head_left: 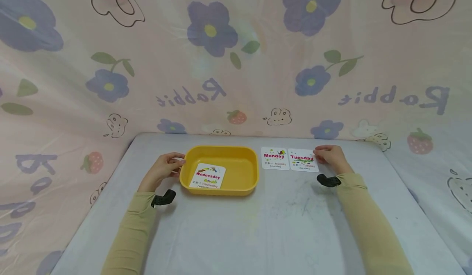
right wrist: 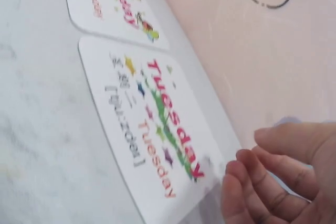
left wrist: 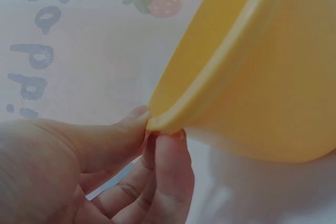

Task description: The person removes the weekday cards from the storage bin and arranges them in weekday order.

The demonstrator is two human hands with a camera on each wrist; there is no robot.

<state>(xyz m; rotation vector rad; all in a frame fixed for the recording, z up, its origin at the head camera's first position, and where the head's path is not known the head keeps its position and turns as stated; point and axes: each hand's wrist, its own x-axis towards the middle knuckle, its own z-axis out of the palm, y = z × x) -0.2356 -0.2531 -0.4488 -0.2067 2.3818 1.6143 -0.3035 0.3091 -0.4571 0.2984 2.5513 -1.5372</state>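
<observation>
My left hand (head_left: 161, 171) pinches the left rim of a yellow tray (head_left: 241, 170) between thumb and fingers; the left wrist view shows this grip up close. Inside the tray, toward its front left, lies a "Wednesday" card (head_left: 207, 177). To the tray's right, a "Monday" card (head_left: 275, 163) and a "Tuesday" card (head_left: 304, 165) lie flat side by side, faces up. Just off the right edge of the "Tuesday" card is my right hand (head_left: 334, 159). Its fingers are loosely bent with nothing between them in the right wrist view (right wrist: 283, 177).
A white table (head_left: 236, 226) bears the tray and cards, with faint dark smudges at front right of centre. Behind and beside it hangs a pink curtain (head_left: 258, 66) printed with flowers, rabbits and strawberries. A black strap piece (head_left: 328, 180) is on each wrist.
</observation>
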